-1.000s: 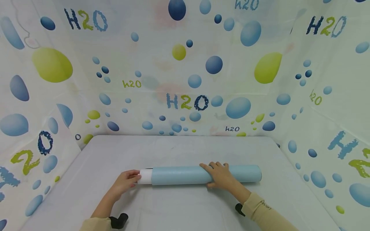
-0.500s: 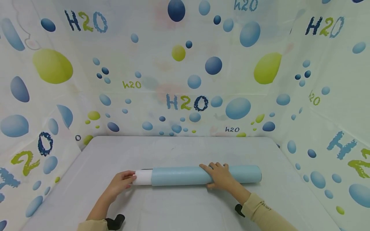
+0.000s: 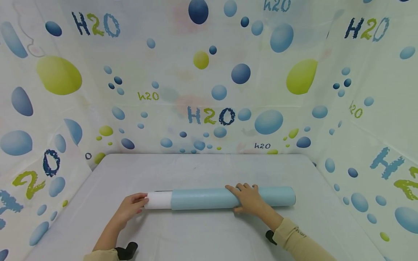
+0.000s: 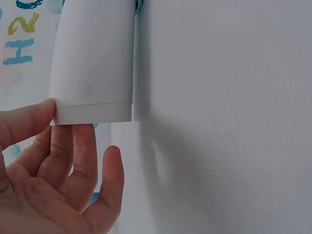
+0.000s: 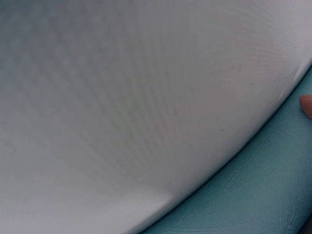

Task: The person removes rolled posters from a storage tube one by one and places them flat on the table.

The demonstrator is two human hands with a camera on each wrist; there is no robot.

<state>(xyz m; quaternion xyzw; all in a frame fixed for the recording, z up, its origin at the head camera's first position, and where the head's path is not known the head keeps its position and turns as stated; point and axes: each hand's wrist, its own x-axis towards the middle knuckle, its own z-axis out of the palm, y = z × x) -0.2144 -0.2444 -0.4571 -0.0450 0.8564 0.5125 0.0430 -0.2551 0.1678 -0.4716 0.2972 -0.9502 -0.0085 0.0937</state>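
A long light blue tube point(image 3: 202, 199) lies crosswise on the table, its surface finely creased like leather in the right wrist view. From its left end sticks a white roll point(image 3: 159, 200), with a seam line near the outer edge in the left wrist view. My left hand point(image 3: 132, 207) pinches that outer edge, the thumb point(image 4: 41, 116) at the rim's corner and some fingers behind it; the little finger stands away. My right hand point(image 3: 250, 200) grips the blue tube right of its middle, fingers over the top and thumb at the near side. Most of the right hand is outside its wrist view.
A white sheet covers the table point(image 3: 209, 232). Behind it and on both sides hangs a white curtain point(image 3: 183, 72) printed with blue and green drops and H2O lettering. Black camera mounts point(image 3: 127, 251) sit at the wrists.
My left hand has moved left, drawing the white roll out, so a longer white stretch shows. The right hand and the blue tube have stayed in place.
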